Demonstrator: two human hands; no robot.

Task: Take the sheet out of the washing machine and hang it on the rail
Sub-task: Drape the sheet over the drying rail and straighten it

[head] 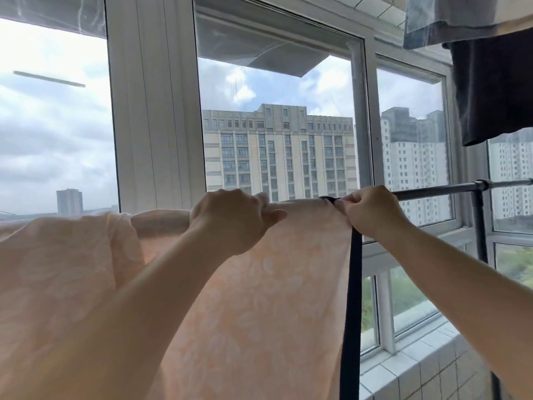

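1. Both grips clenched on sheet (259, 284) at rail (438, 190): left hand (230, 217) bunching the fold, right hand (372, 210) pinching the dark edge.
2. Spread outward, keeping the fold level.

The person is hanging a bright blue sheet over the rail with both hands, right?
Not quite. The sheet is pale peach, not bright blue, with a dark strip along its right edge. The head view shows it draped over the rail, with the left hand and the right hand both gripping its top.
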